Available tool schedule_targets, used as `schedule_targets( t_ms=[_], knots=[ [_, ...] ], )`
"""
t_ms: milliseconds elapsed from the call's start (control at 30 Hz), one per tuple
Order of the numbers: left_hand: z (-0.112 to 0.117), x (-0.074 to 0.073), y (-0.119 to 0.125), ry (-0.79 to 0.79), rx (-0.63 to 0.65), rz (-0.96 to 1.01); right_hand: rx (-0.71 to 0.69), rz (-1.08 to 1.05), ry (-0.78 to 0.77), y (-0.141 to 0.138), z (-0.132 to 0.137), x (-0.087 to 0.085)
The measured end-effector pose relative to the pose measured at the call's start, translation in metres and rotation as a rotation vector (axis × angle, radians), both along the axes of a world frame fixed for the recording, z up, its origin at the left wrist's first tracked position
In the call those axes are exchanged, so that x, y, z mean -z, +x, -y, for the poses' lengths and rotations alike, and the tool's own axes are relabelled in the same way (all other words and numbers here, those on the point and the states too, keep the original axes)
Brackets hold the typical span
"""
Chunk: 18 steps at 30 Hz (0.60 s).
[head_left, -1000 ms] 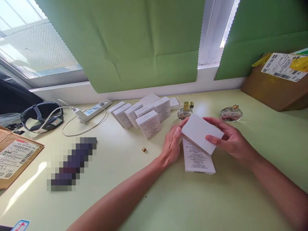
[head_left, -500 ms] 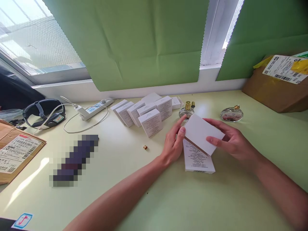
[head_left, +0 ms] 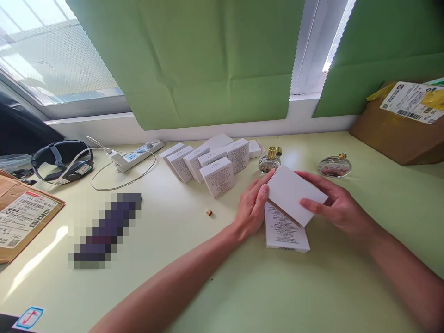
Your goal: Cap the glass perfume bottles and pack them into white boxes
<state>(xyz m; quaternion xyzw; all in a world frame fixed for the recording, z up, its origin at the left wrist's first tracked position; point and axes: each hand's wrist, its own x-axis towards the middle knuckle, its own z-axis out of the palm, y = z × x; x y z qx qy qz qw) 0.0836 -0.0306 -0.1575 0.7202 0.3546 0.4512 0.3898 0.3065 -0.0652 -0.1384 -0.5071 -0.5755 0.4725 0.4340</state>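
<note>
Between both hands I hold a plain white box (head_left: 294,192), tilted above the table. My left hand (head_left: 250,203) grips its left edge, thumb on the near corner. My right hand (head_left: 329,199) is wrapped round the right side, its thumb on the white face and the other fingers partly hidden behind. Under the held box lies a second white box (head_left: 287,233) with printed text, partly covered. Just beyond my left hand stands a glass perfume bottle (head_left: 268,163) with a gold cap. Another perfume bottle (head_left: 335,166) with a gold neck is farther right.
Several printed white boxes (head_left: 218,178) stand grouped at the back middle. A small gold cap (head_left: 209,212) lies left of my hands. Leftward are a power strip (head_left: 138,155), a head strap (head_left: 62,162), a blurred dark object (head_left: 107,231) and a parcel (head_left: 27,217). A carton (head_left: 398,132) sits back right.
The left forefinger, stretched out before, now lies closer along the box's edge. Both hands still hold the box in nearly the same place; the view has shifted slightly.
</note>
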Motion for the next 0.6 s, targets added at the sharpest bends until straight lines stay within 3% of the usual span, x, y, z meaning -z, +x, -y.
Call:
schedule_targets(
  t_ms=[100, 233, 367, 467, 600],
  knots=[
    [0.000, -0.002, 0.001, -0.021, -0.010, 0.014, -0.004, 0.034, -0.006, -0.002, 0.003, -0.005],
    [-0.001, -0.010, 0.005, -0.165, 0.009, 0.078, -0.019, 0.089, 0.024, -0.008, 0.011, -0.015],
    [-0.001, -0.023, 0.010, -0.264, 0.040, 0.114, -0.032, 0.123, 0.212, -0.015, 0.019, -0.020],
    [0.000, -0.027, 0.010, -0.224, -0.049, 0.062, -0.078, 0.178, 0.317, -0.021, 0.021, -0.017],
    [0.000, -0.025, 0.005, -0.079, -0.228, -0.026, -0.102, 0.141, 0.273, -0.027, 0.021, -0.010]
  ],
)
